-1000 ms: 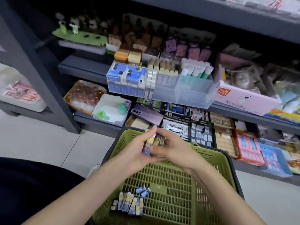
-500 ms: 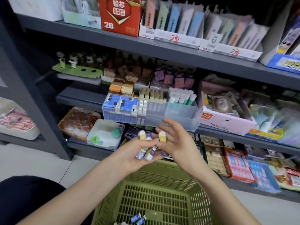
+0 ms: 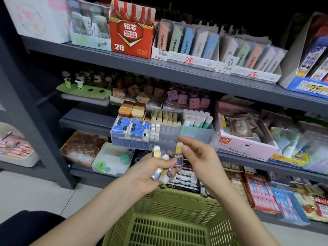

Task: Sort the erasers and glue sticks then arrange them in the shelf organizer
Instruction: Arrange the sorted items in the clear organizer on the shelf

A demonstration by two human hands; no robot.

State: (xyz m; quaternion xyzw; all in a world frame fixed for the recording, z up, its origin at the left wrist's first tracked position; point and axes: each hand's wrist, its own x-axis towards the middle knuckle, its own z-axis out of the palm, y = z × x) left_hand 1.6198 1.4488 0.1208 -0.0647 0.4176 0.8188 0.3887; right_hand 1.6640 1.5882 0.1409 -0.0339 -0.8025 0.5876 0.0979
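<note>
Both hands have risen above the rim of the green basket to just short of the front wall of the shelf organizer, the left hand gripping a bundle of glue sticks, the right hand pinching one glue stick upright beside that bundle.

We saw glue sticks with purple and yellow labels and white caps. The basket was olive green, with a regular pattern of slots. In the clear organizer at the front edge of the dark grey shelf, the erasers had blue and white sleeves, and the other sticks were green with white caps. The box on the upper shelf was red, marked "2B" in white.
</note>
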